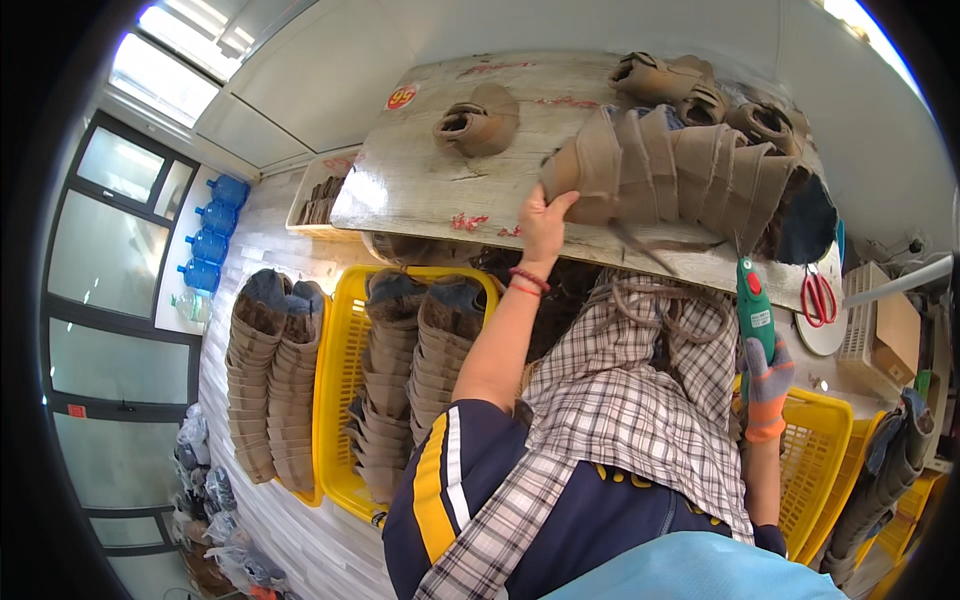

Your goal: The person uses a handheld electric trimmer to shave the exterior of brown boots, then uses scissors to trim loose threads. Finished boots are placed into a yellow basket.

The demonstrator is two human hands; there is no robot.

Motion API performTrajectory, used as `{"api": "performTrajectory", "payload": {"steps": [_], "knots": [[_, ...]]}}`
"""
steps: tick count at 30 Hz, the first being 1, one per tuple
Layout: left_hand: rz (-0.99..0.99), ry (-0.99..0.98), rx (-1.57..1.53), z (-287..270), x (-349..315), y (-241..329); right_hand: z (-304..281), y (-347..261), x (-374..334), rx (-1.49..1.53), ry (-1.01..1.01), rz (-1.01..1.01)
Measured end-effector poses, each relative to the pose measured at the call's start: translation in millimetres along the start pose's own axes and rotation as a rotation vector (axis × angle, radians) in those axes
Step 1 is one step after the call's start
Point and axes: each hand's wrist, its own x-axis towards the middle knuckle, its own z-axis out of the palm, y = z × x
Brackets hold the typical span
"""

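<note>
A nested row of brown shoe uppers (pixel 650 165) lies along the front of the table, with a dark blue lining showing at its right end. My bare left hand (pixel 543 228) is closed on the leftmost upper, thumb on top. In a grey and orange glove, my right hand (pixel 768 385) grips a green handheld power tool (pixel 755 310) with a red button. The tool points up at the table's front edge, just below the right end of the row. A loose brown strip (pixel 665 243) hangs at the edge, and more strips (pixel 675 310) lie over my checked apron.
One upper (pixel 480 120) sits apart on the table (pixel 400 170); several more (pixel 660 78) are at the back right. Red-handled scissors (pixel 818 300) are at the right edge. Yellow baskets (pixel 335 400) with stacked uppers stand left, another yellow basket (pixel 815 450) right. Blue water jugs (pixel 208 245) line the wall.
</note>
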Motion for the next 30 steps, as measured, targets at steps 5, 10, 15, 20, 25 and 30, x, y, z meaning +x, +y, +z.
{"api": "performTrajectory", "payload": {"steps": [5,10,15,20,25,30], "knots": [[0.004,0.244,-0.1,-38.4,1.3,74.7,-3.7,4.3,7.2,-0.115,0.012,-0.096],[-0.349,0.182,-0.879,-77.8,-0.2,157.3,11.6,-26.2,18.9,-0.447,-0.023,-0.507],[-0.817,-0.094,-1.16,-57.5,-6.8,151.5,8.2,-47.3,33.2,-0.67,0.085,-0.904],[-1.0,-0.055,-1.093,-26.0,-20.1,126.5,-15.0,-42.9,34.0,-0.787,0.084,-1.046],[-1.08,-0.101,-1.121,-5.6,-23.8,114.1,-34.7,-36.2,27.4,-0.81,0.037,-0.932],[-1.132,-0.235,-1.186,6.5,-23.4,105.6,-36.8,-34.8,23.3,-0.832,0.015,-0.899]]}}
